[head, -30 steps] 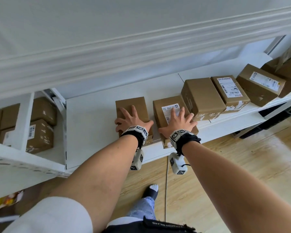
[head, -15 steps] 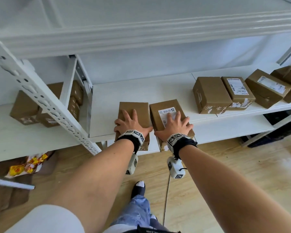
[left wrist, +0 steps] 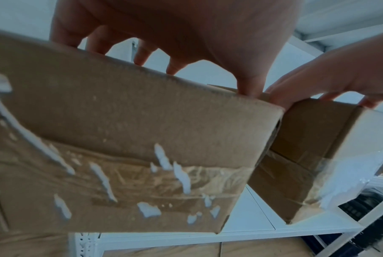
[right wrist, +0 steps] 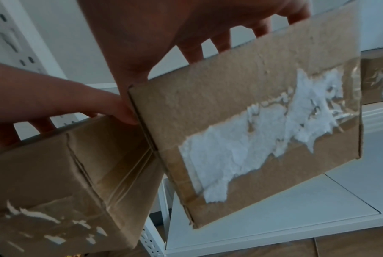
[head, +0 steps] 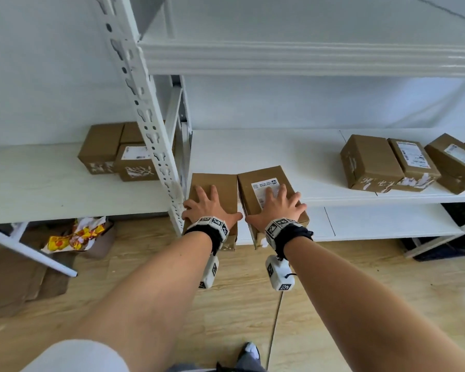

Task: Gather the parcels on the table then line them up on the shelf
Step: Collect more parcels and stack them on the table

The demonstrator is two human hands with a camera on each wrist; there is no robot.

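Note:
Two brown cardboard parcels stand side by side at the front edge of the white shelf (head: 279, 151), overhanging it. My left hand (head: 207, 202) lies flat with spread fingers on the plain left parcel (head: 220, 183). My right hand (head: 277, 202) lies the same way on the right parcel (head: 255, 174), partly covering its white label. The thumbs meet at the gap between the parcels. The left wrist view shows the left parcel's taped front (left wrist: 131, 139) under my left hand (left wrist: 186, 26). The right wrist view shows the right parcel's front with torn white tape (right wrist: 252, 121).
A white perforated upright post (head: 151, 130) stands just left of the left parcel. Further parcels (head: 371, 159) sit in a row on the shelf to the right, and more parcels (head: 102, 146) in the left bay. A lower shelf (head: 387, 221) and a yellow bag (head: 75, 234) lie below.
Both parcels have moved left along the shelf under my hands, away from the row at the right and up to the upright post. My view has shifted left too.

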